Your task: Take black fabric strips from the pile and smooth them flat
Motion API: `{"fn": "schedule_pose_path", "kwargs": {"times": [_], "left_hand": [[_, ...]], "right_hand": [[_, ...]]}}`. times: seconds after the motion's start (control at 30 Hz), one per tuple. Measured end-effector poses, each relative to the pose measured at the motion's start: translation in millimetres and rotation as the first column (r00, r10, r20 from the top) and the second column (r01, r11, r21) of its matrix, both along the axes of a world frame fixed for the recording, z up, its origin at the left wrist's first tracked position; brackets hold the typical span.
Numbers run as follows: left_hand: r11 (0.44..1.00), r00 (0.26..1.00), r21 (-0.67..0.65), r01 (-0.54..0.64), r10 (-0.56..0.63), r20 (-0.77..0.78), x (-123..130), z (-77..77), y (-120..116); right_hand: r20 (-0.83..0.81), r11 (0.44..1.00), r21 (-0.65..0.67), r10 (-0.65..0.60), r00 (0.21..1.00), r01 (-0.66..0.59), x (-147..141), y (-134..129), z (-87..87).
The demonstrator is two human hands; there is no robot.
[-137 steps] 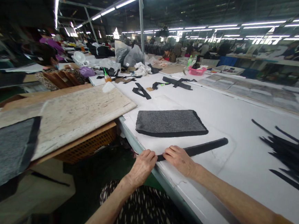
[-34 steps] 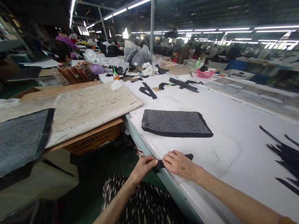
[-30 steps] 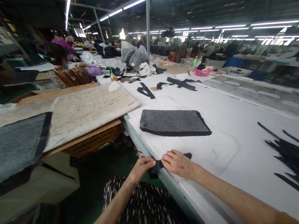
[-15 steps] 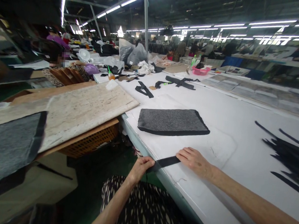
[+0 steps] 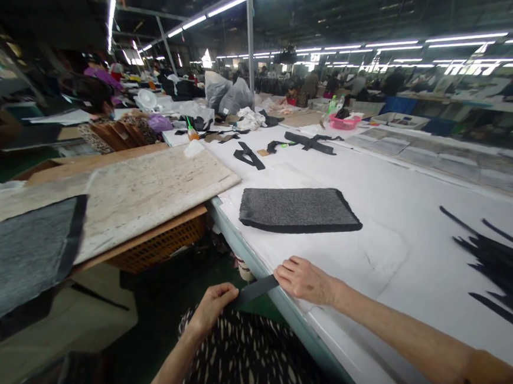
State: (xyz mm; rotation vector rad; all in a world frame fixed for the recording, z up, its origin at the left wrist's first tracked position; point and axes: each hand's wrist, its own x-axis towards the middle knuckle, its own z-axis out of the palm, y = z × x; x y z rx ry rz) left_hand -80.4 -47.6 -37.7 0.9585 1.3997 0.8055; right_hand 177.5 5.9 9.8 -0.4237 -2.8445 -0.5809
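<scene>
Between my two hands a black fabric strip (image 5: pixel 255 291) stretches over the near edge of the white table (image 5: pixel 416 198). My left hand (image 5: pixel 212 304), out beyond the edge and above my patterned clothing, pinches one end of it. At the table edge my right hand (image 5: pixel 305 280) has its fingers closed over the strip's other end; its fingertips are partly hidden. A grey fabric panel (image 5: pixel 299 208) with black bound edges lies flat on the table, a short way beyond my right hand.
A pile of black strips (image 5: pixel 499 264) lies at the right. Left stands a stained board (image 5: pixel 150 189), with another grey panel (image 5: pixel 16 256) at its near side and an orange crate (image 5: pixel 159 243) beneath. Black scraps (image 5: pixel 311 142) and a pink basket (image 5: pixel 345 121) sit farther back. A person (image 5: pixel 98 108) works at the left.
Both hands have moved left and towards me with the strip. My right hand has slid from the tabletop to the table's edge. The grey panel on the table stays in place.
</scene>
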Motion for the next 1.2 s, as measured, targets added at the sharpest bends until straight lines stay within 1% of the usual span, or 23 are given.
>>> {"fn": "schedule_pose_path", "kwargs": {"times": [0.13,0.23,0.33,0.4,0.47,0.5,0.53,0.57,0.63,0.67,0.7,0.73,0.77,0.8,0.87,0.9,0.93,0.97,1.0,1.07,1.13,1.2], "left_hand": [[0.999,0.998,0.027,0.032,-0.031,-0.054,-4,13.1,-2],[0.998,0.997,0.045,0.045,-0.042,-0.062,-3,14.6,-2],[0.997,0.996,0.054,0.051,-0.047,-0.074,-1,12.8,-3],[0.997,0.996,0.057,0.055,-0.050,-0.078,-2,12.5,-4],[0.997,0.996,0.058,0.049,-0.044,-0.077,-5,13.8,-6],[0.997,0.996,0.057,0.044,-0.039,-0.075,-7,14.9,-8],[0.998,0.997,0.054,0.038,-0.034,-0.071,-9,16.4,-9],[0.998,0.997,0.051,0.033,-0.030,-0.067,-12,18.2,-11],[0.998,0.997,0.050,0.038,-0.035,-0.064,-14,22.6,-13],[0.997,0.997,0.055,0.048,-0.045,-0.067,-13,25.3,-14],[0.996,0.996,0.065,0.062,-0.057,-0.074,-10,28.4,-14],[0.994,0.994,0.081,0.079,-0.072,-0.085,-6,31.8,-14],[0.990,0.991,0.103,0.101,-0.090,-0.101,0,35.4,-13],[0.984,0.986,0.130,0.125,-0.109,-0.122,8,39.2,-11],[0.965,0.974,0.189,0.180,-0.149,-0.169,25,46.5,-8],[0.954,0.967,0.216,0.208,-0.168,-0.191,33,49.6,-6],[0.943,0.960,0.240,0.233,-0.183,-0.212,40,52.1,-4],[0.933,0.954,0.258,0.251,-0.193,-0.230,46,53.9,-3],[0.928,0.950,0.267,0.261,-0.197,-0.242,50,55.0,-2],[0.929,0.948,0.272,0.252,-0.181,-0.260,54,55.1,1],[0.935,0.950,0.271,0.229,-0.154,-0.272,54,52.7,3],[0.936,0.949,0.272,0.223,-0.144,-0.282,52,48.3,5]], "right_hand": [[-0.005,0.999,-0.007,-0.045,0.999,0.045,16,1,-2.6],[-0.011,0.995,-0.004,-0.099,0.995,0.099,31,1,-5.3],[-0.010,0.990,-0.016,-0.138,0.990,0.138,38,0,-6.3],[-0.031,0.984,-0.059,-0.172,0.985,0.170,39,-1,-6.9],[-0.094,0.963,-0.167,-0.231,0.968,0.214,40,-2,-8.5],[-0.145,0.939,-0.248,-0.280,0.949,0.239,40,-2,-9.6],[-0.200,0.903,-0.343,-0.339,0.919,0.259,40,-2,-10.8],[-0.255,0.857,-0.443,-0.403,0.879,0.264,41,-1,-11.8],[-0.352,0.758,-0.611,-0.517,0.780,0.227,40,-1,-11.5],[-0.392,0.723,-0.664,-0.557,0.732,0.194,39,-2,-9.4],[-0.424,0.703,-0.693,-0.578,0.697,0.161,35,-3,-5.9],[-0.444,0.697,-0.704,-0.580,0.683,0.135,30,-5,-0.9],[-0.449,0.703,-0.701,-0.566,0.691,0.120,23,-7,5.1],[-0.430,0.712,-0.694,-0.534,0.728,0.113,14,-10,11.6],[-0.326,0.718,-0.688,-0.439,0.837,0.109,-5,-16,23.0],[-0.251,0.707,-0.698,-0.393,0.884,0.116,-14,-18,26.8],[-0.177,0.685,-0.716,-0.363,0.915,0.133,-21,-19,28.9],[-0.114,0.654,-0.740,-0.351,0.929,0.157,-26,-20,29.2],[-0.069,0.618,-0.765,-0.358,0.931,0.181,-30,-19,28.0],[-0.032,0.538,-0.815,-0.413,0.910,0.215,-29,-18,23.3],[-0.034,0.465,-0.854,-0.495,0.868,0.232,-22,-17,18.5],[-0.034,0.417,-0.875,-0.563,0.826,0.248,-9,-17,15.7]]}}
